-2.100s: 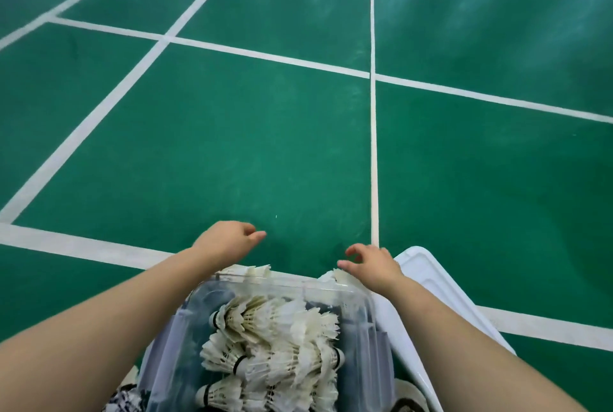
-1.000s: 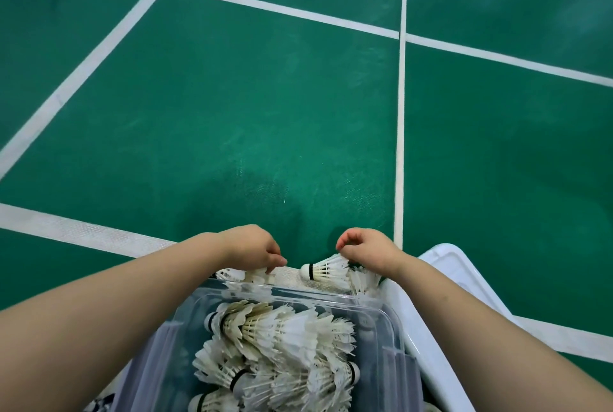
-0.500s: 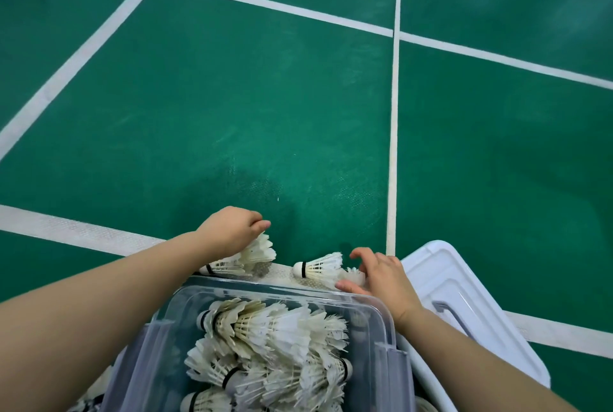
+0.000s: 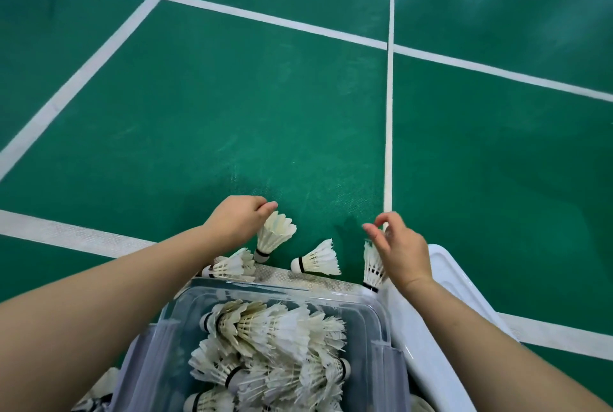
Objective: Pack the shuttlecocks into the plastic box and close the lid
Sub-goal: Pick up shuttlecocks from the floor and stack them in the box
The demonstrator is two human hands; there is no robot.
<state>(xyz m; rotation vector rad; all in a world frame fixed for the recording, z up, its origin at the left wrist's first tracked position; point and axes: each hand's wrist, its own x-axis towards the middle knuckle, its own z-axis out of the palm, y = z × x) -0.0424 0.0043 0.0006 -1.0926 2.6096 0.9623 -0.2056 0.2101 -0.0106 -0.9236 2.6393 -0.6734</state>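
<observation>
- Fingers point(image 4: 267, 207) of the left hand point(image 4: 237, 224) are curled in and pinch the feather rim of a raised shuttlecock point(image 4: 275, 235). It hangs cork down and slightly tilted, just above the floor.
- Right hand point(image 4: 399, 254): thumb and forefinger are bent with a gap between them and close on nothing. An upright shuttlecock point(image 4: 372, 265) sits against the palm side, cork down. It appears to be held by the lower fingers, though the grip itself is hidden behind the hand.
- Between the two hands a loose shuttlecock point(image 4: 316, 259) lies on its side on the floor, cork to the left, touching neither hand.
- Below the left wrist two more shuttlecocks point(image 4: 232, 267) lie on their sides just beyond the box's far rim.
- The clear plastic box point(image 4: 379, 315) stands open between the forearms, nearest the camera. The packed shuttlecocks point(image 4: 275, 338) are heaped inside it, mostly on their sides.
- The white lid point(image 4: 447, 279) lies flat just right of the box, partly under the right forearm.
- All of this rests on the green court floor point(image 4: 232, 113), which is crossed by white lines point(image 4: 388, 113). One broad line runs under the far end of the box.
</observation>
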